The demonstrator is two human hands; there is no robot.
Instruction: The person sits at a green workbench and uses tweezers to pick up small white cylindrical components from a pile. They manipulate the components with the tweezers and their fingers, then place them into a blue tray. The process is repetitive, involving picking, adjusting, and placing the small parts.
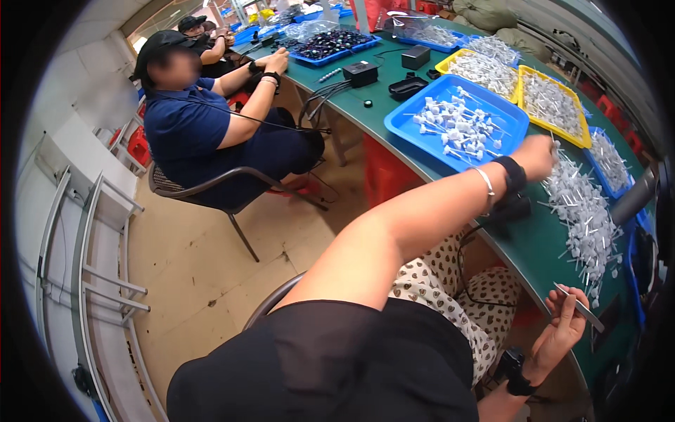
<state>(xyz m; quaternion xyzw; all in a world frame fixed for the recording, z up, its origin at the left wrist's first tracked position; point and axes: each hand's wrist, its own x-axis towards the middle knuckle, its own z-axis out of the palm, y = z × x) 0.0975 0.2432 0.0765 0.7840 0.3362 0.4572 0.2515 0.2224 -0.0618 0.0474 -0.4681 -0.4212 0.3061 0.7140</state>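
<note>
My left arm reaches across to the green table, where my left hand (538,158) is closed at the upper end of a loose pile of small white plastic parts (580,211) with thin stems. Its fingertips are partly hidden, so what they pinch cannot be made out. Beside that hand stands a blue tray (404,126) with more white parts in it. Close to the table's near edge, my right hand (562,323) grips a slim silver pointed metal tool (589,316), its narrow tip showing past the fingers. The lower end of the white pile lies just beyond it.
Yellow trays (522,95) and a blue tray (610,184) of similar white parts line the table's far side. A grey cylinder (633,200) lies right of the pile. Black boxes (360,74) with cables sit further left. A co-worker (204,126) sits on a chair at the left.
</note>
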